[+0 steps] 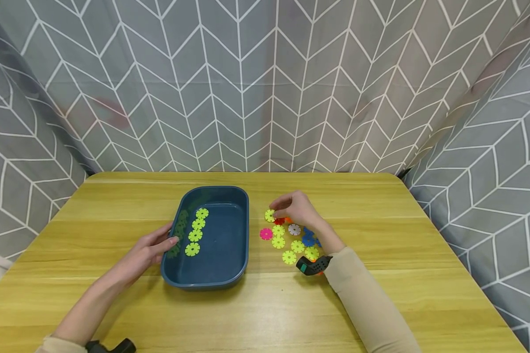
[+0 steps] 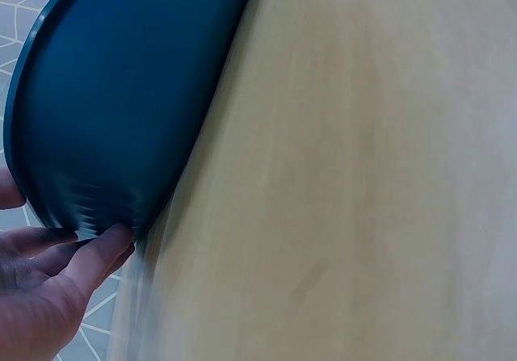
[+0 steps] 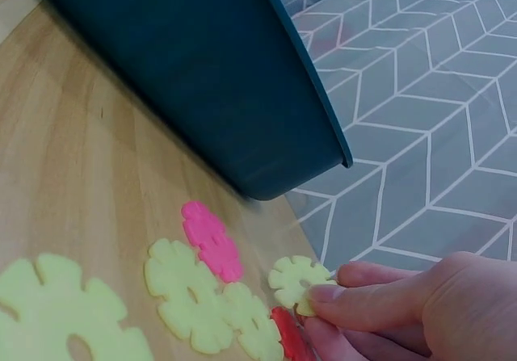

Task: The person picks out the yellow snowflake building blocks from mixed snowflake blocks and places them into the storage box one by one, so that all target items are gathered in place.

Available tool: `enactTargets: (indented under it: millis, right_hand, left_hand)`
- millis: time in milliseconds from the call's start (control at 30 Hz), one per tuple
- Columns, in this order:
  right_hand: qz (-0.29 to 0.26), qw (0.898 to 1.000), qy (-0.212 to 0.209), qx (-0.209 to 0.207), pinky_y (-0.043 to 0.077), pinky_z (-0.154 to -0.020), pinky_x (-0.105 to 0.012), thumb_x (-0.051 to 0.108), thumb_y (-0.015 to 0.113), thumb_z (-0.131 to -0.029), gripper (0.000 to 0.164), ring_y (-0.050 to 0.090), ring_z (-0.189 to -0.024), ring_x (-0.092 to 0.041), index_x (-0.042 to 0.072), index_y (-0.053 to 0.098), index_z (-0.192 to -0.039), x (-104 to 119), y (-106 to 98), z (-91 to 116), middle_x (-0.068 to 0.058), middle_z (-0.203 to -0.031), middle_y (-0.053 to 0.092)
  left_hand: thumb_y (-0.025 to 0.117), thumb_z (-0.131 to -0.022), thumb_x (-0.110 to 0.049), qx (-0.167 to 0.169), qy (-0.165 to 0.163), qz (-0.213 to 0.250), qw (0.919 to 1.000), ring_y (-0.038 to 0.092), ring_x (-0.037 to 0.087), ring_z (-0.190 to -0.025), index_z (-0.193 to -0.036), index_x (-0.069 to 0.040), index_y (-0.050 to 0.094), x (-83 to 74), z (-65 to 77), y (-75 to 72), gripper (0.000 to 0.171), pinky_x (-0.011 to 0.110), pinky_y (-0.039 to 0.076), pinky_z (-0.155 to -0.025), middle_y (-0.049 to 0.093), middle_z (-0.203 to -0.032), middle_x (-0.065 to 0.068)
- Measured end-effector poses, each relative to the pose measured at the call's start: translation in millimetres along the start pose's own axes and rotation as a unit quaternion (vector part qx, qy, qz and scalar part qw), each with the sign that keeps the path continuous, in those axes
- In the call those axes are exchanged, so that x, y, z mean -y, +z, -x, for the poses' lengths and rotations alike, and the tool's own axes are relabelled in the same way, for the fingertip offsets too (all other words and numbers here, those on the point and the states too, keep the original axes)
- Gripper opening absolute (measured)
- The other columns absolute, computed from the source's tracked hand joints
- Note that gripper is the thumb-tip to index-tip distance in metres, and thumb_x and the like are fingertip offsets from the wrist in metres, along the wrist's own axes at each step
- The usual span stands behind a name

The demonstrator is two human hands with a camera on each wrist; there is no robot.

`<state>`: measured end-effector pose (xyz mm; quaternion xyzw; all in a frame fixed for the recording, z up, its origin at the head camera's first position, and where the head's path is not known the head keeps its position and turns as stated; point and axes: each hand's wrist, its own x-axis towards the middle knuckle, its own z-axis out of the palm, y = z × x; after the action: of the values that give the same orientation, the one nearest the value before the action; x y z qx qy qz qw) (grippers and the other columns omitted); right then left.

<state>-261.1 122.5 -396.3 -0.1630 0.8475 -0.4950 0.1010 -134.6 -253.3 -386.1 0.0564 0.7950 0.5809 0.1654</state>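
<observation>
A dark blue plastic bin stands on the table, with several yellow-green snowflake discs in a row along its left side. My left hand grips the bin's left wall, thumb over the rim and fingers against the outside, as the left wrist view shows. To the right of the bin, my right hand pinches a yellow-green snowflake disc between thumb and forefinger. Beneath and around that hand lie a red disc, a pink disc and several loose yellow-green discs.
A white disc and several blue discs lie near my right wrist, with some orange partly hidden under the arm. The wooden table ends at a grey patterned curtain behind. Curtains also hang at both sides.
</observation>
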Motion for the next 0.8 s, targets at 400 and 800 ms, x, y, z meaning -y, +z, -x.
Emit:
enactTargets:
  millis: [400,800]
  right_hand:
    - [-0.045,0.999,0.01,0.009,0.059,-0.077,-0.035,0.008,0.074,-0.09,0.016,0.072,-0.085,-0.024,0.006,0.077,-0.105,2.1,-1.5,0.6,-0.01,-0.099,0.076]
    - [-0.096,0.995,0.001,0.024,0.06,-0.081,-0.042,0.004,0.069,-0.093,0.017,0.072,-0.09,-0.033,-0.001,0.073,-0.109,4.2,-1.1,1.5,-0.018,-0.103,0.073]
  left_hand:
    - [0.047,-0.106,-0.031,-0.002,-0.004,-0.002,1.0,0.049,0.039,-0.133,-0.159,0.002,0.006,-0.8,0.6,1.5,0.074,0.03,0.055,-0.094,0.02,-0.161,0.031]
    - [0.046,-0.106,-0.03,0.0,0.0,0.002,1.0,0.051,0.037,-0.131,-0.159,0.002,0.006,-0.6,0.4,1.0,0.073,0.032,0.055,-0.094,0.021,-0.16,0.031]
